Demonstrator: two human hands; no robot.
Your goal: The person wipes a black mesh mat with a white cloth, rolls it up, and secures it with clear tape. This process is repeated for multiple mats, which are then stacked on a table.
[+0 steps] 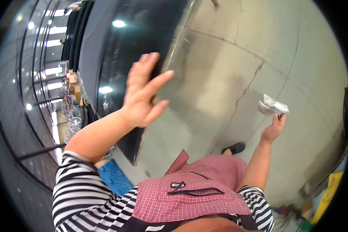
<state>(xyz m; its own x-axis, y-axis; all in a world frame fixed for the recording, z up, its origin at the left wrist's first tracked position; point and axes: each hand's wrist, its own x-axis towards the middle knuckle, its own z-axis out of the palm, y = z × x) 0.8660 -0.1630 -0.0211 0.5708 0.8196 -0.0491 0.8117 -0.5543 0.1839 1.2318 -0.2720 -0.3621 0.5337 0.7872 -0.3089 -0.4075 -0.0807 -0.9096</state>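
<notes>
My left hand [141, 94] is raised with its fingers stretched out and the thumb apart. It holds nothing and is over the edge of a large, dark, glossy panel [123, 50]; whether it touches the surface I cannot tell. Off to the right, my right hand [273, 130] grips a crumpled white cloth [275, 104] between the fingers, held out above the concrete floor. Part of the cloth hangs beyond the fingertips, and the palm is turned away from view.
A ribbed grey surface [94, 42] adjoins the dark panel on the left. Cardboard boxes [75, 87] and shelving stand farther left. The cracked concrete floor [228, 77] spreads to the right. At the lower right are a yellow object [328, 195] and some clutter.
</notes>
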